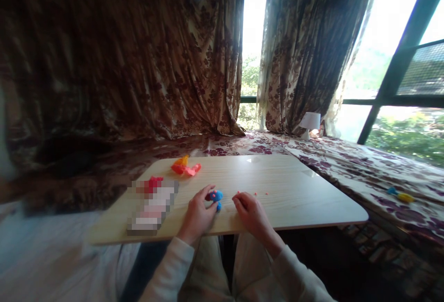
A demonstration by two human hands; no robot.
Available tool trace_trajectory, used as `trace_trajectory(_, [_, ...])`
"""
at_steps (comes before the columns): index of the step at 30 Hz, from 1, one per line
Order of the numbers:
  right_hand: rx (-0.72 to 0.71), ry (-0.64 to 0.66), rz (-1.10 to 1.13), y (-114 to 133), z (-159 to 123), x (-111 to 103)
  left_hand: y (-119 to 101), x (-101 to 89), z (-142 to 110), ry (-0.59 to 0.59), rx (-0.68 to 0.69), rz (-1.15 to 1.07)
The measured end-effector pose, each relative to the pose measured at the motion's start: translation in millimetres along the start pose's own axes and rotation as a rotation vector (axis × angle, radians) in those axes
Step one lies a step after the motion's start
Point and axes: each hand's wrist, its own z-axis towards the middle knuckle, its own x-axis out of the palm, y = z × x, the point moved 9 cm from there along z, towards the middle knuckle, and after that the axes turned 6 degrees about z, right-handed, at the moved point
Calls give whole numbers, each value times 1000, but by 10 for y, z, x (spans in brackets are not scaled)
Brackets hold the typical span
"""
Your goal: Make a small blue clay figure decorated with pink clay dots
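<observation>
Pale sleeves [175,260] rise from the bottom edge, which cuts off the arms, over light trousers [208,265] partly hidden beneath the table [294,186]. The left hand [200,212] angles inward and pinches a blue figure [217,195] between thumb and fingers over the table's near half; some fingertips are hidden, and whether the figure touches the tabletop is hard to tell. Its rounded top bears pink spots. The right hand [250,210] is turned knuckles up with fingers curled; a pink speck [238,192] shows at the fingertips, and I cannot tell whether they close on it. Two pink dots [255,194] lie apart to its right. On the left, coarse pixels mask a flat item [152,209], leaving any print unreadable, and brush a red lump [155,182]. Orange and coral scraps [185,169] lie beyond. Blue and yellow pieces [401,195] rest on the floral cover [333,158] at right. Farther back stand a white lamp [311,120] and patterned curtains [208,70], their left side lost in shadow.
</observation>
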Motion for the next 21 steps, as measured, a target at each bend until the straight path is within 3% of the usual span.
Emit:
trace_trajectory(13, [1,11,-14,50,-13,-12,50,5,-33,49,-68,-96])
trace_trajectory(21, [-17,7,-2,57,-11,-14,106,-8,-74,33,-20,33])
